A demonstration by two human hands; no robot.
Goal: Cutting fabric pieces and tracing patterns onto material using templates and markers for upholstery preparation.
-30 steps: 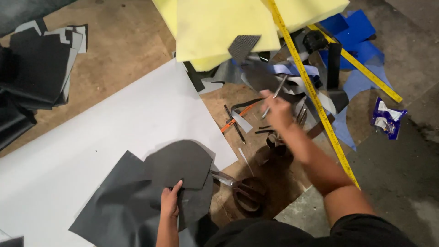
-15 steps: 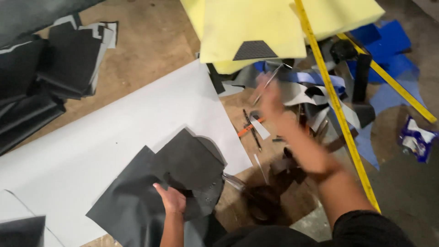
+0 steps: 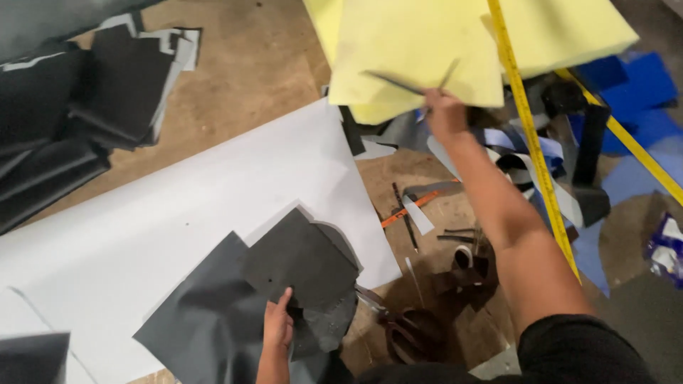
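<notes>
A: Where do the hands stand?

B: The left hand presses its grip down on the dark cut pieces, which lie on the white sheet on the bench. The right hand is closed on a thin dark tool, raised before the yellow foam.

A: How far along?

B: I'd judge partway: 2 dark shapes cut, stacks waiting.

A: Anything unclear?

B: The tool is blurred; scissors are half shadowed.

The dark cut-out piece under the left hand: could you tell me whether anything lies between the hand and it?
Nothing visible does: the left hand rests directly on the dark cut-out piece, fingers on its lower edge.
</notes>
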